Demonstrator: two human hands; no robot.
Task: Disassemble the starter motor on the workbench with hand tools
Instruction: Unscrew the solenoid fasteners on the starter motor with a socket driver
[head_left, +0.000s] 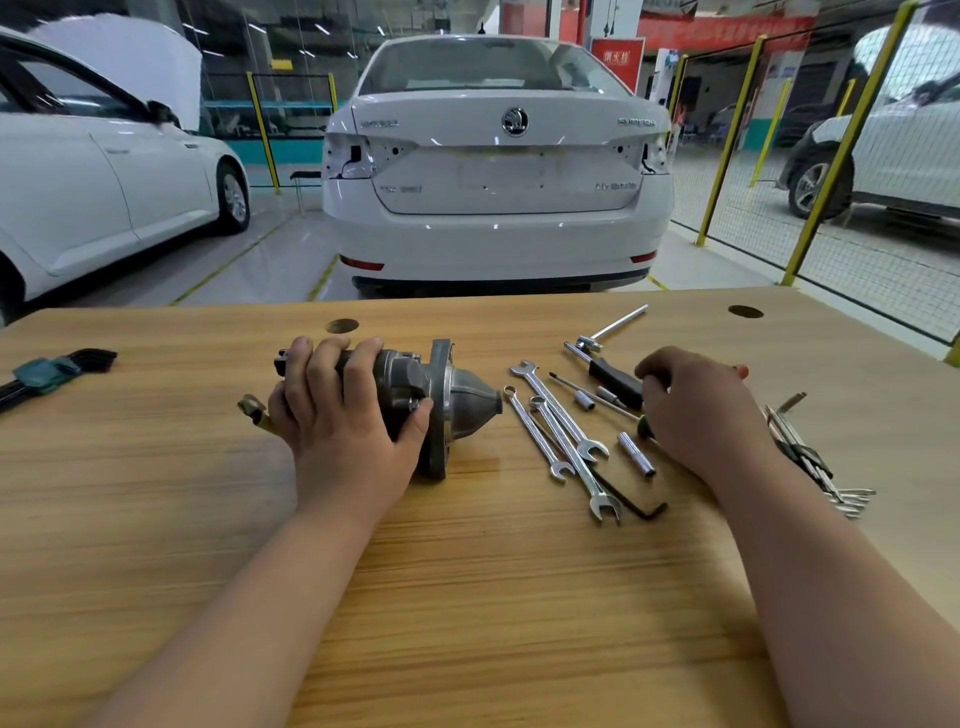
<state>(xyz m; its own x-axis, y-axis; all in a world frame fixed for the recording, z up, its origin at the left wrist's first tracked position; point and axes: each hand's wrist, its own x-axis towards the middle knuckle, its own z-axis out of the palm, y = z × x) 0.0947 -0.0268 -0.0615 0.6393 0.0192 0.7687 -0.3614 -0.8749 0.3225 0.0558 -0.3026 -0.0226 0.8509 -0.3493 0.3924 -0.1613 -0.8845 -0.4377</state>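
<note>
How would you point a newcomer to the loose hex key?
On the wooden workbench, right of the starter motor, three chrome wrenches lie side by side. The loose hex key sits at their near ends: thin, black and L-shaped, unlike the shiny wrenches and socket beside it.

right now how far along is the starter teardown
Barely begun. Done: tools are laid out, with wrenches beside the motor. In hand: the left hand grips the motor, which looks whole; the right hand is over the screwdriver, grip unclear. Left: all the actual dismantling.
</note>
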